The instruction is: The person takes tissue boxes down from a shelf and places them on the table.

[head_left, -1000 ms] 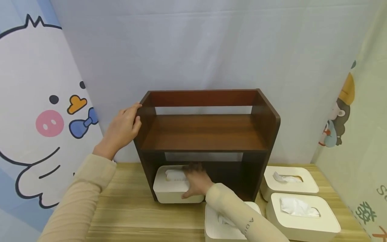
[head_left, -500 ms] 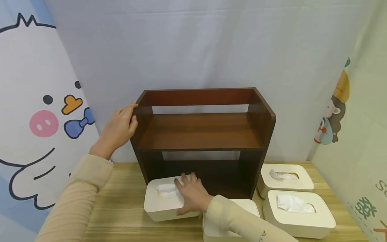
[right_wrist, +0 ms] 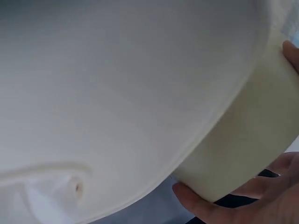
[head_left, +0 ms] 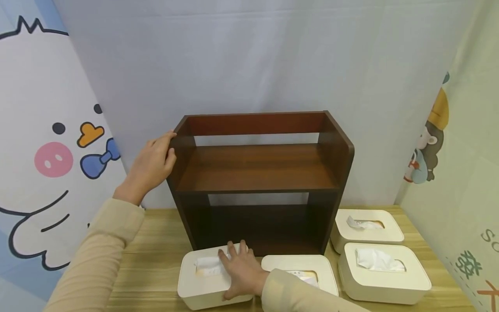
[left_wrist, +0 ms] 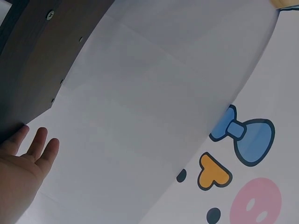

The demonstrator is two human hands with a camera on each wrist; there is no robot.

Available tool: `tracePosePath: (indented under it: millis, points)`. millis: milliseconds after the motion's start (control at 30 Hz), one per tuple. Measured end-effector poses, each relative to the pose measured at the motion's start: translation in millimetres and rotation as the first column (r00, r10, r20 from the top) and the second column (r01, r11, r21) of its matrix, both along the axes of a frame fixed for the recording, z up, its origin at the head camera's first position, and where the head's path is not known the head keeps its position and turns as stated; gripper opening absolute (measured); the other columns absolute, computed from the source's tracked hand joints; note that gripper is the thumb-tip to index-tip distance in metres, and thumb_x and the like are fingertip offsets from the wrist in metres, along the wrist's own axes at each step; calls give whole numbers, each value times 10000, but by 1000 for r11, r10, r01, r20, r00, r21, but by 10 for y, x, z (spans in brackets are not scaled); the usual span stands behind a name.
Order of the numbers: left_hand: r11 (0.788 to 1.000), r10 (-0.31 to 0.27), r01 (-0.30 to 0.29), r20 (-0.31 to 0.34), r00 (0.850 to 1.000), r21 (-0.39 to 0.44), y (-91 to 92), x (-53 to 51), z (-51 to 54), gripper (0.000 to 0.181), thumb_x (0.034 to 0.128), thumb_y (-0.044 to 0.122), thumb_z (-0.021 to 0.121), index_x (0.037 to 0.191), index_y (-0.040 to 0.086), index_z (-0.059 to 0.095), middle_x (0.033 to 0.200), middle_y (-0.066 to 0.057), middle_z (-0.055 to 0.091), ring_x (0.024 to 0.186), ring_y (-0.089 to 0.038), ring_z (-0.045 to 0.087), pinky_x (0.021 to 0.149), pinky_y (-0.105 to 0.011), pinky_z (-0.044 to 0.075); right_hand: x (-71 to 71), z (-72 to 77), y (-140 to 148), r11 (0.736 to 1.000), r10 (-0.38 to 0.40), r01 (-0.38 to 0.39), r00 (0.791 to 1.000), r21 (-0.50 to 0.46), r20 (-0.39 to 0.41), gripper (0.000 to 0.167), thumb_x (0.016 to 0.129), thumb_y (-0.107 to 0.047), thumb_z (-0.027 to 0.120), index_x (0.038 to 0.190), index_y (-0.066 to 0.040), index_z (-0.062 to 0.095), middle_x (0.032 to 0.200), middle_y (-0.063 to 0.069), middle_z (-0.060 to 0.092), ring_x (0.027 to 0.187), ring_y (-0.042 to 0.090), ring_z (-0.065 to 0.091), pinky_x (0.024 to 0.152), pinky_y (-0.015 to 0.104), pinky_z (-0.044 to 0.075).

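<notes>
In the head view my right hand (head_left: 243, 271) grips a cream tissue box (head_left: 206, 286) across its right part, fingers over the far side and thumb on the near side. The right wrist view shows fingers (right_wrist: 201, 205) against the held tissue box's (right_wrist: 243, 135) wall. This box sits slightly turned in front of a dark brown two-tier shelf (head_left: 257, 169), left of a second tissue box (head_left: 286, 263) partly covered by my sleeve. My left hand (head_left: 150, 162) rests on the upper edge of the shelf's left side panel, its fingers extended in the left wrist view (left_wrist: 35, 154).
Two more tissue boxes, one at the back (head_left: 370, 236) and one in front (head_left: 386, 281), stand on the wood-grain table (head_left: 144, 255) to the shelf's right. Pale curtain (head_left: 249, 56) hangs behind, with cartoon-printed panels at left (head_left: 39, 108) and right.
My right hand has drawn the tissue box out of the lower shelf compartment, toward me and a little left. My left hand stays on the shelf's side panel.
</notes>
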State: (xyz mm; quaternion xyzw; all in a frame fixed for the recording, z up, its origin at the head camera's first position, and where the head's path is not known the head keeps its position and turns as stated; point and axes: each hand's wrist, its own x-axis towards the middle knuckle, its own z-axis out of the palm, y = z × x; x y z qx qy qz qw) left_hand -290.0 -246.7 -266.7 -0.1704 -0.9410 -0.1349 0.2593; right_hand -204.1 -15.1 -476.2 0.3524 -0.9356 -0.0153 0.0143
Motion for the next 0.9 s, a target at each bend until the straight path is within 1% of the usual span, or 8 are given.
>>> tracePosePath:
  millis: [133, 333, 500, 633, 900]
  points:
    - [1000, 0, 0, -8, 1000, -4, 0, -18, -8, 435, 955, 144, 357, 1363, -5, 379, 1407, -195, 397, 1175, -450, 417, 1002, -558, 335, 40, -12, -6, 1000, -5, 5, 1000, 21, 0, 1036, 542, -680, 721, 1378, -162, 394, 1380, 183, 409, 1193, 473, 428, 877, 505, 485]
    - [1000, 1, -1, -18, 1000, -8, 9, -45, -22, 433, 952, 144, 363, 1357, -6, 385, 1399, -195, 407, 1167, -448, 425, 993, -555, 346, 44, -18, -9, 999, -12, 13, 1000, 48, -9, 1032, 544, -691, 710, 1373, -161, 400, 1378, 188, 421, 1190, 468, 435, 868, 493, 493]
    - [1000, 0, 0, -8, 1000, -4, 13, -49, -19, 435, 954, 145, 357, 1362, -4, 380, 1404, -195, 400, 1171, -449, 420, 988, -564, 346, 46, -36, -29, 998, -23, 23, 1000, 53, 3, 1033, 545, -693, 707, 1374, -161, 397, 1379, 190, 419, 1189, 465, 433, 861, 495, 495]
    - [1000, 1, -1, 2, 1000, -5, 17, -50, -14, 437, 957, 152, 347, 1367, 1, 375, 1405, -199, 398, 1181, -447, 416, 992, -565, 341, 59, -48, -57, 997, -31, 31, 1000, 67, -4, 1051, 535, -708, 701, 1374, -156, 390, 1373, 185, 425, 1170, 453, 446, 837, 494, 502]
    - [1000, 4, -4, 9, 1000, -4, 18, -50, -23, 439, 960, 155, 347, 1375, 15, 368, 1415, -190, 388, 1192, -445, 409, 985, -571, 347, 96, -113, -107, 987, -57, 65, 997, 149, -59, 1086, 516, -776, 651, 1378, -180, 369, 1356, 153, 437, 1119, 410, 474, 738, 408, 536]
